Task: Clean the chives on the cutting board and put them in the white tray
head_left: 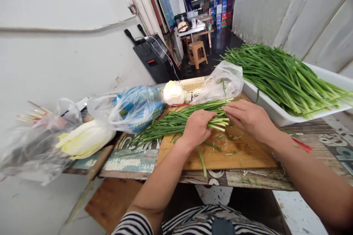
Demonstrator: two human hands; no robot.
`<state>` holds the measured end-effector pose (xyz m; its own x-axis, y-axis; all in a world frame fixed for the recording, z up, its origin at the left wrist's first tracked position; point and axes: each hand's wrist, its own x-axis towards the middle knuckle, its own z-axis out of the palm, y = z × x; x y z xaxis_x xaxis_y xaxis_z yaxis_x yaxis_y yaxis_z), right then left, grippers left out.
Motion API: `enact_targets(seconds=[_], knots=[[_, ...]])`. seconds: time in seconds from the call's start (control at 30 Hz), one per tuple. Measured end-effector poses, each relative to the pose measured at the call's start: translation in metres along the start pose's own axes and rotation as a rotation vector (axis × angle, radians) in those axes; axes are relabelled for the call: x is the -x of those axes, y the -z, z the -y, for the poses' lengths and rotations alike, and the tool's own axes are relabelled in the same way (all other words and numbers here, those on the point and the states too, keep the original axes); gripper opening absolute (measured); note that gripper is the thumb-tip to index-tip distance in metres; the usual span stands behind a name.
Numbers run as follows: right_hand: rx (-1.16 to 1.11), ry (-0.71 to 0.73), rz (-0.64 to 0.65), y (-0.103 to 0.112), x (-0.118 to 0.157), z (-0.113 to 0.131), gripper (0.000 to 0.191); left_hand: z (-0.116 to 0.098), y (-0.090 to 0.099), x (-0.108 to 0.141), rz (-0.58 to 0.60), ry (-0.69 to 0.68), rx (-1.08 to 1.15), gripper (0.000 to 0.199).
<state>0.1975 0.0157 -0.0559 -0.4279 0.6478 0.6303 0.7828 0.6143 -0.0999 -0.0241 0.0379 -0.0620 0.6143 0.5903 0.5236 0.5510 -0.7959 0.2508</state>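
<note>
A bunch of green garlic chives (171, 120) lies over a wooden cutting board (248, 154), leaves to the left and pale stalk ends to the right. My left hand (197, 126) is wrapped round the bunch near those pale ends. My right hand (248, 119) is closed, its fingertips pressed together on the upper stalk ends; its thumb is mostly hidden. Small cut bits of chive (231, 153) are scattered on the board below both hands, and one loose leaf (202, 161) hangs towards the front edge.
A white tub (278, 115) heaped with chives (286, 77) stands at right. Behind the board are a crumpled plastic bag (220, 82) and a white cabbage (174, 92). To the left lie a bagged blue bundle (140, 106), a napa cabbage (86, 137) and a wooden-handled tool (100, 161).
</note>
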Motion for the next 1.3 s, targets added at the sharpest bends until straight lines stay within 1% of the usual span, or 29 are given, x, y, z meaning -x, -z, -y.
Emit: enact_targets(seconds=[0.1, 0.17, 0.23, 0.33, 0.37, 0.43, 0.5, 0.53, 0.57, 0.63, 0.67, 0.7, 0.77, 0.83, 0.9, 0.93, 0.97, 1.03, 1.13, 1.23, 1.3], knots=[[-0.149, -0.018, -0.006, -0.002, -0.002, -0.003, 0.03, 0.0, 0.001, 0.0, -0.014, -0.034, 0.008, 0.044], [-0.364, -0.106, -0.003, -0.003, -0.004, -0.002, 0.03, 0.001, 0.002, 0.0, -0.063, -0.057, -0.002, 0.043], [-0.622, -0.289, 0.013, -0.003, -0.006, 0.004, 0.03, 0.003, 0.002, 0.0, -0.118, -0.079, -0.013, 0.041], [-0.956, -0.637, -0.007, -0.007, -0.009, 0.013, 0.037, 0.003, 0.002, 0.0, -0.168, -0.086, -0.013, 0.035], [-1.014, -0.719, -0.033, -0.008, -0.01, 0.015, 0.039, 0.003, 0.002, 0.0, -0.166, -0.085, -0.009, 0.034], [-0.992, -0.799, -0.113, -0.007, -0.009, 0.013, 0.04, 0.002, 0.002, 0.001, -0.144, -0.082, 0.0, 0.035], [-0.832, -0.791, -0.178, -0.001, -0.008, 0.007, 0.038, 0.002, 0.002, 0.001, -0.132, -0.073, 0.006, 0.036], [-0.735, -0.777, -0.193, 0.003, -0.008, 0.003, 0.036, 0.002, 0.002, 0.001, -0.15, -0.066, 0.009, 0.036], [-0.649, -0.765, -0.19, 0.007, -0.007, -0.001, 0.037, 0.002, 0.002, 0.001, -0.188, -0.054, 0.013, 0.034], [-0.512, -0.733, -0.149, 0.014, -0.006, -0.009, 0.046, 0.003, 0.003, 0.0, -0.299, -0.006, 0.023, 0.03], [-0.456, -0.69, -0.118, 0.015, -0.005, -0.012, 0.049, 0.003, 0.004, 0.0, -0.36, 0.027, 0.029, 0.028], [-0.399, -0.623, -0.085, 0.014, -0.004, -0.015, 0.047, 0.004, 0.004, 0.0, -0.414, 0.06, 0.034, 0.026], [-0.262, -0.437, -0.008, 0.008, -0.002, -0.018, 0.033, 0.005, 0.005, 0.0, -0.472, 0.11, 0.036, 0.025], [-0.093, -0.281, 0.072, -0.002, 0.001, -0.021, 0.019, 0.004, 0.006, 0.0, -0.471, 0.134, 0.033, 0.025], [0.035, -0.222, 0.118, -0.01, 0.003, -0.023, 0.016, 0.003, 0.007, 0.0, -0.44, 0.149, 0.033, 0.024], [0.053, -0.214, 0.115, -0.012, 0.003, -0.023, 0.016, 0.002, 0.007, 0.0, -0.424, 0.153, 0.033, 0.025], [0.038, -0.209, 0.095, -0.013, 0.003, -0.022, 0.016, 0.001, 0.007, 0.0, -0.411, 0.152, 0.033, 0.025], [-0.078, -0.192, 0.041, -0.008, 0.001, -0.018, 0.016, 0.001, 0.007, 0.0, -0.366, 0.131, 0.035, 0.028], [-0.309, -0.193, -0.006, 0.005, -0.005, -0.007, 0.014, 0.002, 0.004, 0.0, -0.244, 0.066, 0.037, 0.035], [-0.488, -0.287, -0.051, 0.008, -0.009, 0.005, 0.014, 0.003, 0.001, 0.0, -0.115, 0.015, 0.032, 0.038], [-0.634, -0.39, -0.062, 0.004, -0.011, 0.012, 0.017, 0.003, 0.0, -0.001, -0.072, 0.015, 0.031, 0.036]])
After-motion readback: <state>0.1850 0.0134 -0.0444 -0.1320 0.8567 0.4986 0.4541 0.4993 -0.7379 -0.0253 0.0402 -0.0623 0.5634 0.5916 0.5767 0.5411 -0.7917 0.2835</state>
